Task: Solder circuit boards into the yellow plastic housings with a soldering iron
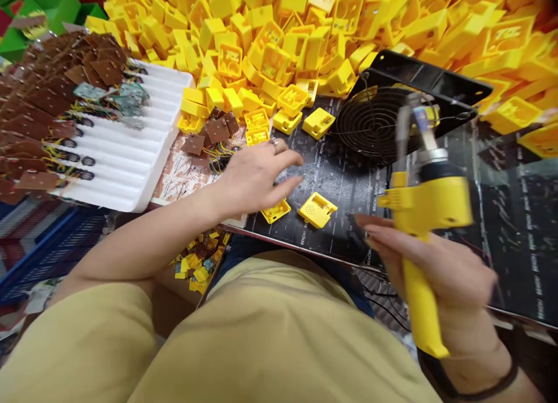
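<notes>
My right hand (444, 269) grips a yellow soldering gun (436, 202) by its handle, its metal front end blurred and pointing away from me. By the fingertips of that hand shows a flat brown piece (370, 220), too blurred to name surely. My left hand (257, 173) hovers over the bench with fingers spread and nothing visible in them. Partly beneath it is a yellow plastic case half (276, 211). Just to the right sits another yellow case (318, 210) with a speaker grille of small holes. Beyond the left hand, brown circuit boards (218, 127) lie with wires.
A white foam tray (148, 159) on the left carries brown boards (52, 89) with wired round parts. Yellow cases (270, 42) are heaped across the back. A black fan (375, 124) stands on the black bench top (349, 182). Below is a box of yellow pieces (200, 263).
</notes>
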### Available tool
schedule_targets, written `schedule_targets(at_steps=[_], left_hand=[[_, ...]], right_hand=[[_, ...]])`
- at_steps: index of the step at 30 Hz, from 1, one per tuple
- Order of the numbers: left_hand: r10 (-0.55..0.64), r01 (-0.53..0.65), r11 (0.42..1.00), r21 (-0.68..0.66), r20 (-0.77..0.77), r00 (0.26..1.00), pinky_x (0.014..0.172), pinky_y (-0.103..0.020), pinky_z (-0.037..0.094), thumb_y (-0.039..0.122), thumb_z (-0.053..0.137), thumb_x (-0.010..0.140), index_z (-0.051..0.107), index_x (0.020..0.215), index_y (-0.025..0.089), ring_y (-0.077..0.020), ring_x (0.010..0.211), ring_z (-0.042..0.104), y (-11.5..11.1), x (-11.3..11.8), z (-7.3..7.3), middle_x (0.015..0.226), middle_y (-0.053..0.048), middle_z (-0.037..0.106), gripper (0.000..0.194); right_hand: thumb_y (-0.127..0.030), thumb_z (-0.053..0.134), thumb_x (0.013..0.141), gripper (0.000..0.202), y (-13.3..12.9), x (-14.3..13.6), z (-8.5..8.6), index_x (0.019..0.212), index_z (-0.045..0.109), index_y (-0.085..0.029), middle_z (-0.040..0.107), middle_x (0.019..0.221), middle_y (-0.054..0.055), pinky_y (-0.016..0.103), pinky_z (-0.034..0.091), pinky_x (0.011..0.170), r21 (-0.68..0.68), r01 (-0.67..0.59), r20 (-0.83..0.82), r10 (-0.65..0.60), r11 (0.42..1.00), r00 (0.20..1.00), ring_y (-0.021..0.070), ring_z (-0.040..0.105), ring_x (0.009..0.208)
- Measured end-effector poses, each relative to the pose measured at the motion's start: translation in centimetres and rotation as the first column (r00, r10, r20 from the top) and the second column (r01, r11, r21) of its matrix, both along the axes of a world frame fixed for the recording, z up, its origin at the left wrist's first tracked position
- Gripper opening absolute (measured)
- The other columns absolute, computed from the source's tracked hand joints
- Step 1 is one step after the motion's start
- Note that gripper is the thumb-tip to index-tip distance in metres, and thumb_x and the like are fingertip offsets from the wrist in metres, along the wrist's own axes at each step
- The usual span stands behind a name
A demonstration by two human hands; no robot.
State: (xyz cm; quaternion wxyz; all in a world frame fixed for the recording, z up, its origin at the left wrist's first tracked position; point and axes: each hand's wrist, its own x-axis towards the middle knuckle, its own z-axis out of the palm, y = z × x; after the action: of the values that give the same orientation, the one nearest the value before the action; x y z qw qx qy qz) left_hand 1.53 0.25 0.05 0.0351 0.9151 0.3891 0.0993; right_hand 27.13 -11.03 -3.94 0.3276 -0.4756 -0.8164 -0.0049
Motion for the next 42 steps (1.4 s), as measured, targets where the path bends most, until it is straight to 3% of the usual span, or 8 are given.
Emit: schedule_targets(at_steps=[3,7,13,22,27,31,37,42], left_hand=[[-0.021,0.027,0.996,0.081,-0.074,0.997,0.075,-0.042,0.056,0.059,0.053,0.087,0.062,0.116,0.011,-0.0322,0.097,0.063,-2.7,-1.7,0.2,0.106,-0.016,0.065,0.057],[-0.093,0.101,0.99,0.102,-0.08,0.992,0.083,-0.038,0.056,0.031,0.057,0.091,0.062,0.114,0.01,-0.0269,0.097,0.063,-4.8,-2.4,-1.4,0.108,-0.013,0.067,0.031],[-0.207,0.165,0.956,0.244,0.158,0.966,0.087,-0.034,0.055,0.026,0.053,0.094,0.062,0.114,0.013,-0.0216,0.107,0.063,-4.9,-4.6,-3.0,0.119,-0.015,0.066,0.025],[0.308,-0.292,0.923,0.25,-0.029,0.951,0.078,-0.039,0.047,0.038,0.048,0.092,0.07,0.096,0.023,-0.023,0.082,0.063,2.0,-12.8,1.8,0.088,-0.006,0.067,0.027],[0.338,-0.327,0.931,0.161,-0.044,0.94,0.082,-0.042,0.047,0.051,0.055,0.084,0.071,0.093,0.023,-0.0259,0.087,0.062,3.3,-12.8,0.2,0.086,-0.006,0.066,0.034],[0.313,-0.321,0.946,0.036,0.142,0.939,0.08,-0.041,0.05,0.048,0.059,0.083,0.071,0.079,0.023,-0.0211,0.082,0.061,4.6,-13.2,-0.2,0.084,-0.002,0.069,0.028],[0.3,-0.224,0.952,-0.209,0.491,0.818,0.086,-0.035,0.055,0.046,0.07,0.081,0.067,0.078,0.022,-0.0143,0.086,0.066,4.4,-11.7,2.2,0.091,0.003,0.073,0.025],[0.219,-0.134,0.973,-0.187,0.57,0.792,0.067,-0.03,0.057,0.034,0.07,0.082,0.072,0.079,0.02,-0.0149,0.072,0.069,2.2,-9.2,1.8,0.078,0.0,0.074,0.014]], right_hand=[[-0.027,0.074,0.082,0.033,1.6,-1.7,-0.5,0.112,0.06,-0.024,0.071,0.098,0.002,0.028,0.055,0.082,0.06,-0.129,0.05,0.126,0.99,0.991,0.017,0.068,0.09],[-0.022,0.067,0.087,0.028,3.2,-3.7,-1.3,0.113,0.056,-0.02,0.07,0.104,0.007,0.035,0.056,0.088,0.052,-0.229,0.083,0.225,0.972,0.971,0.0208,0.067,0.097],[-0.009,0.064,0.085,0.035,2.7,-5.2,-1.7,0.116,0.053,-0.019,0.069,0.106,0.008,0.025,0.055,0.068,0.131,-0.01,-0.05,0.017,0.991,0.999,0.0186,0.07,0.086],[-0.024,0.069,0.087,0.028,2.6,-4.5,-1.0,0.112,0.059,-0.016,0.071,0.083,0.003,0.028,0.041,0.054,0.141,0.0,0.153,-0.022,0.99,0.988,0.0127,0.06,0.055],[-0.037,0.069,0.086,0.039,3.6,-1.8,-0.2,0.118,0.052,-0.02,0.067,0.114,0.009,0.042,0.044,0.097,0.016,-0.208,0.16,0.203,0.978,0.966,0.0241,0.066,0.097],[-0.027,0.057,0.094,0.029,4.5,-1.7,-0.2,0.121,0.049,-0.022,0.065,0.116,0.007,0.038,0.048,0.093,-0.132,-0.378,0.079,0.39,0.916,0.918,0.0223,0.063,0.107],[-0.033,0.069,0.087,0.033,5.0,-3.5,-0.7,0.112,0.053,-0.019,0.07,0.101,0.009,0.035,0.046,0.068,0.033,-0.216,0.147,0.209,0.976,0.967,0.022,0.067,0.079],[-0.037,0.073,0.083,0.045,4.5,-5.6,-0.7,0.117,0.05,-0.021,0.065,0.118,0.01,0.044,0.047,0.095,-0.007,-0.209,0.035,0.21,0.978,0.977,0.0267,0.064,0.107]])
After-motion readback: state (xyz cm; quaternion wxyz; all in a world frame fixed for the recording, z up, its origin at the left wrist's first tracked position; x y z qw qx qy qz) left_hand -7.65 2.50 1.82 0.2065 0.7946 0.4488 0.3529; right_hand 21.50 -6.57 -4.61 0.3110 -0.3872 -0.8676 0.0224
